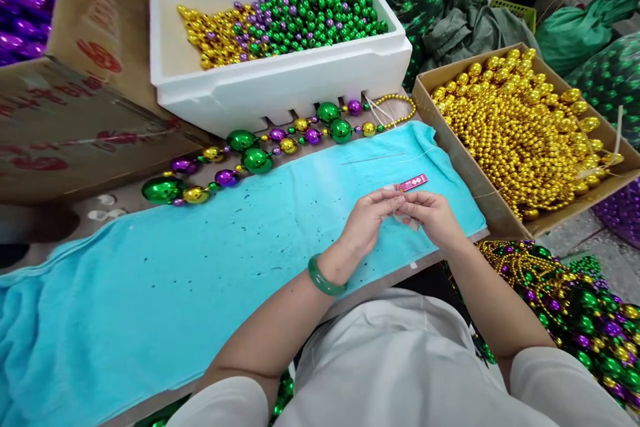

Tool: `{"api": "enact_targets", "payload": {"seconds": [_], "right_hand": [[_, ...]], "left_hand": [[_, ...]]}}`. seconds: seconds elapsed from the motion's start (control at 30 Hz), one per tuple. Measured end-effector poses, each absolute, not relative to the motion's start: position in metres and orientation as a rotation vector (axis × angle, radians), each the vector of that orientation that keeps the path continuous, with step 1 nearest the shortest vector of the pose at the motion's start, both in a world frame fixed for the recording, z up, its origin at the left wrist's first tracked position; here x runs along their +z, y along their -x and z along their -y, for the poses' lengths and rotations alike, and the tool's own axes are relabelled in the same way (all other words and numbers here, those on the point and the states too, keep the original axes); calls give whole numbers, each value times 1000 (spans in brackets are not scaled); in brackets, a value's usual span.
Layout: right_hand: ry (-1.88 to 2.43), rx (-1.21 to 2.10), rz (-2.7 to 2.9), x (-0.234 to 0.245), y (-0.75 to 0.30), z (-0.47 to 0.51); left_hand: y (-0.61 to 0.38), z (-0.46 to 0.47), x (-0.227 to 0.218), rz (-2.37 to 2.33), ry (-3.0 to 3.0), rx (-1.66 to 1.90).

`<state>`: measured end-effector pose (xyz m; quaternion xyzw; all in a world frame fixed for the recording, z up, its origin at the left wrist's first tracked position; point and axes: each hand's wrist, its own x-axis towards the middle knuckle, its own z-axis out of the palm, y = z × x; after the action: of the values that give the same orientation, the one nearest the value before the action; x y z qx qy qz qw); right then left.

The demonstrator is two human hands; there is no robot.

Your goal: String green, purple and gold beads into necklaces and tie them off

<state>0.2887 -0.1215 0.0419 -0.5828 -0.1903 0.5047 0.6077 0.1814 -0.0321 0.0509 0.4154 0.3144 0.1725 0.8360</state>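
My left hand [369,217], with a green bangle [326,276] on its wrist, meets my right hand [434,217] over the turquoise towel [200,267]. The fingertips of both are pinched together. Between them something small and whitish shows in part, too hidden to name. Just beyond the fingertips is a small magenta packet [414,183] with white print; whether the fingers touch it I cannot tell. A long thin needle [373,159] lies on the towel farther off, near a pale thread. Behind it stretches a strand of green, purple and gold beads [257,161].
A white foam box [285,83] of gold, green and purple beads stands at the back. On the right is a cardboard box [480,203] of gold beads, with multicoloured bead strands [575,320] below it. A large cardboard box [95,127] fills the left.
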Motion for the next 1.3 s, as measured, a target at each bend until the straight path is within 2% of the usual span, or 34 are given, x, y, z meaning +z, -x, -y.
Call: {"api": "enact_targets", "payload": {"seconds": [0.27,0.4,0.5,0.57,0.77,0.97,1.1,1.2,1.3], "right_hand": [[1841,1177,588,58,-332,236],[2180,1241,653,27,-354,296],[2368,1172,621,3,-354,311],[2282,1137,563,4,-347,307],[1532,1154,254,40,-312,257],[1490,1225,201,37,-313,252],[1776,1255,479,26,-337,283],[2284,1080,817,1,-351,297],[2702,936,1054,-20,-348,295]], "left_hand": [[-170,52,38,-701,-1074,242],[-155,38,30,-817,-1075,314],[-154,36,29,-855,-1083,349],[-161,45,30,-837,-1147,353],[-189,98,34,-539,-1533,413],[-195,118,34,-431,-1784,404],[-189,102,31,-382,-1894,376],[-184,72,30,-499,-2141,425],[-181,37,28,-655,-2512,287]]}}
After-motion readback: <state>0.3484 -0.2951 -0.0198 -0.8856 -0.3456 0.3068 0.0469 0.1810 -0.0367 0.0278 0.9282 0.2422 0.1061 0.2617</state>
